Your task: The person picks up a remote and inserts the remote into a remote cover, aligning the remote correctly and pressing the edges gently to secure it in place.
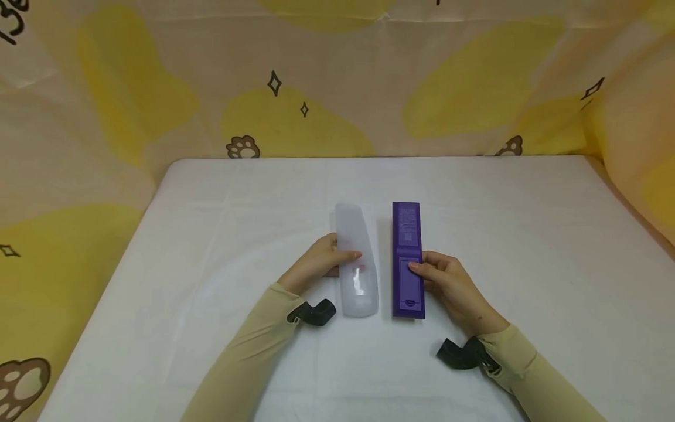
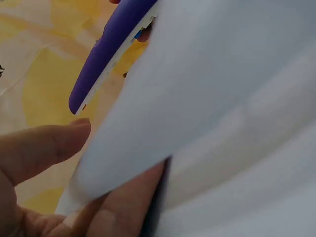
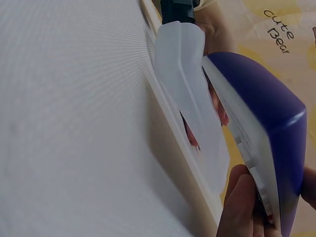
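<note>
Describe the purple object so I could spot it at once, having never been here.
Start at the white table and look near its middle for the right hand. It grips the purple object, a long, narrow bar with its pale face turned downward. Its solid purple colour sets it apart from the cloudy, translucent piece in the left hand.

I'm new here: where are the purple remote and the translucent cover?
Purple remote [image 1: 405,251], head view: around the middle of its back.
Translucent cover [image 1: 354,237], head view: upper half of its broad face.
</note>
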A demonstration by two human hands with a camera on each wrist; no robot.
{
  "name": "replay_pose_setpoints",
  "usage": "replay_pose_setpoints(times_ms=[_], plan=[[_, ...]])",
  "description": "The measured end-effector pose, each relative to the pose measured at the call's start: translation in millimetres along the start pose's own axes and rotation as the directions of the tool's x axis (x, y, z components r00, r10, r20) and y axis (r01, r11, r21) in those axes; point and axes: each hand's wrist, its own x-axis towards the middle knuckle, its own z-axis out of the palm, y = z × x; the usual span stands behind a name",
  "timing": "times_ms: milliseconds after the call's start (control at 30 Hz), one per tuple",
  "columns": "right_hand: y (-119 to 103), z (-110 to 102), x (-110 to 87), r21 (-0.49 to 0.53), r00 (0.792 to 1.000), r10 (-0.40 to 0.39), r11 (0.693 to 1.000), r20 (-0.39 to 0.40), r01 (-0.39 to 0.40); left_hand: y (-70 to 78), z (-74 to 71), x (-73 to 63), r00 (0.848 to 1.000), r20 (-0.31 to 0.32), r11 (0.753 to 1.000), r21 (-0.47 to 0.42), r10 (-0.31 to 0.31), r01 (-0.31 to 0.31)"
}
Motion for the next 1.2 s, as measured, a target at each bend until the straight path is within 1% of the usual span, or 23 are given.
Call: replay_pose_setpoints(times_ms=[33, 67, 233, 333, 467, 533, 667, 833, 967, 1067, 1200], plan=[[0.1, 0.0, 0.0, -0.001, 1.000, 0.000, 1.000, 0.002, 0.000, -1.0, 1.2, 0.4, 1.000, -0.001, 1.000, -0.025, -0.002, 0.002], [0.2, 0.0, 0.1, -0.002, 1.000, -0.001, 1.000, 0.003, 0.001, -1.8, 2.2, 0.6, 1.000, -0.007, 1.000, -0.031, -0.001, 0.001], [0.8, -0.7, 0.6, -0.006, 1.000, -0.003, 1.000, 0.010, 0.003, -3.9, 5.2, 0.2, 0.999, -0.038, 0.999, -0.039, 0.029, -0.031], [0.7, -1.2, 0.2, -0.008, 1.000, -0.005, 1.000, 0.017, 0.006, -4.4, 5.7, -0.4, 0.998, -0.036, 0.993, -0.099, 0.060, -0.063], [0.5, -1.9, -0.3, -0.004, 1.000, -0.004, 1.000, 0.025, 0.004, -4.4, 4.8, -0.2, 0.994, -0.040, 0.974, -0.202, 0.100, -0.106], [0.5, -2.1, -0.3, -0.002, 1.000, -0.006, 1.000, 0.031, 0.006, -3.1, 4.1, 0.0, 0.992, -0.055, 0.969, -0.212, 0.117, -0.126], [0.1, -2.2, -0.5, -0.011, 0.999, -0.003, 1.000, 0.036, 0.004, 0.7, 3.1, 2.5, 0.983, -0.097, 0.967, -0.189, 0.156, -0.172], [0.5, -2.4, -0.5, -0.030, 0.999, 0.009, 1.000, 0.034, -0.008, 4.1, 2.9, 7.7, 0.972, -0.112, 0.952, -0.208, 0.205, -0.225], [1.1, -2.5, 0.1, -0.045, 0.999, 0.010, 0.999, 0.031, -0.008, 5.0, 4.6, 10.7, 0.963, -0.164, 0.942, -0.224, 0.215, -0.248], [1.0, -2.7, 0.3, -0.043, 1.000, 0.009, 0.999, 0.022, -0.008, 4.3, 5.6, 11.4, 0.955, -0.199, 0.929, -0.256, 0.220, -0.268], [1.4, -4.0, 0.8, -0.033, 1.000, 0.006, 0.999, 0.017, -0.005, 2.8, 5.9, 10.3, 0.945, -0.225, 0.913, -0.280, 0.239, -0.298]])
